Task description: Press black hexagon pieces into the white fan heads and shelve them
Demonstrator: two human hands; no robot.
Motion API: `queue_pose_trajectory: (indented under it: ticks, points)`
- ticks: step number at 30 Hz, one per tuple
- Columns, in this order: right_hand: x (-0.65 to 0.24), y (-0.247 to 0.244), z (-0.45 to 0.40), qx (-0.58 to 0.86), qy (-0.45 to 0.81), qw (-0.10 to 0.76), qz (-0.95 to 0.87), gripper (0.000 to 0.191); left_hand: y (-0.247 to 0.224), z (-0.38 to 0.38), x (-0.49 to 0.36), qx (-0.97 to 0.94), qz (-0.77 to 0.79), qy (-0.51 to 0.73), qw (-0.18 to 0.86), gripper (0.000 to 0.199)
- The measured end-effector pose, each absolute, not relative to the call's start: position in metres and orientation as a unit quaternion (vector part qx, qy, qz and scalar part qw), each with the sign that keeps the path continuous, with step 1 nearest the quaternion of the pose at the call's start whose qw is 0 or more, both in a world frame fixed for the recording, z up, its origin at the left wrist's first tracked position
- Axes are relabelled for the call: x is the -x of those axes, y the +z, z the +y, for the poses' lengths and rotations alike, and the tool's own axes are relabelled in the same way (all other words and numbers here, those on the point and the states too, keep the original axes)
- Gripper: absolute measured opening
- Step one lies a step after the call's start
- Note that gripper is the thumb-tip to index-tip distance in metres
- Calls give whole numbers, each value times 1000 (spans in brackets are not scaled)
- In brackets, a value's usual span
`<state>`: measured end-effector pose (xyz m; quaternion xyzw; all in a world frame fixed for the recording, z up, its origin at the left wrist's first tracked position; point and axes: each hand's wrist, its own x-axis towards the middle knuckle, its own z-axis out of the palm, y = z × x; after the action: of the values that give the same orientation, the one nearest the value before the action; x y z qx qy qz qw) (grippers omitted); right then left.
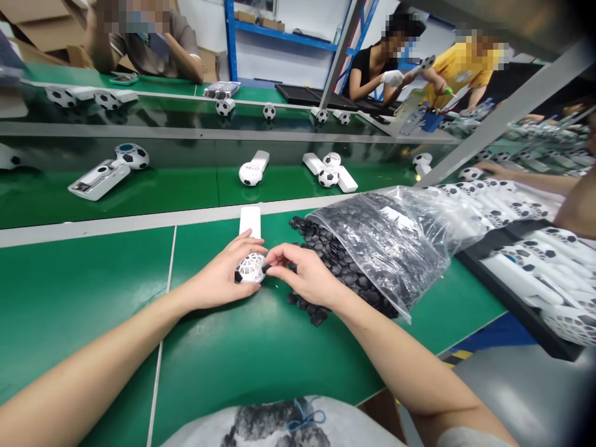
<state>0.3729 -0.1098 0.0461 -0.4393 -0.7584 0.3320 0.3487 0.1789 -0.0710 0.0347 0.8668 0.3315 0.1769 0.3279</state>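
My left hand [230, 270] is wrapped round the white, grille-faced ball head [252, 268] of a football-patterned device, which lies on the green table. Its white rectangular handle [250, 222] points away from me. At the right side of the ball, my right hand [302, 270] pinches a small black piece [266, 269] between thumb and fingertips, touching or very near the ball. Just right of that hand, a pile of small black pieces [344, 273] spills from a clear plastic bag [395, 236].
A black tray [493, 273] of white football-headed devices stands at the right, where another person's arm [535, 180] reaches in. Beyond a pale rail [139, 222], more devices [328, 171] lie on a green belt [186, 186]. A slanted metal post [503, 124] rises at the right. Several people sit opposite.
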Motion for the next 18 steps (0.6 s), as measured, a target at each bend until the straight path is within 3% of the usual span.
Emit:
queue_pose_trajectory:
  ticks: [7, 13, 18]
  points:
    - [-369, 45, -109, 335, 178, 291, -878, 22, 37, -73, -180, -855, 339, 186, 347, 49]
    - [-364, 35, -100, 387, 267, 361, -805, 6, 42, -74, -180, -841, 351, 180, 370, 34]
    - [-364, 25, -92, 422, 332, 374, -756, 26, 38, -77, -185, -824, 372, 197, 378, 34]
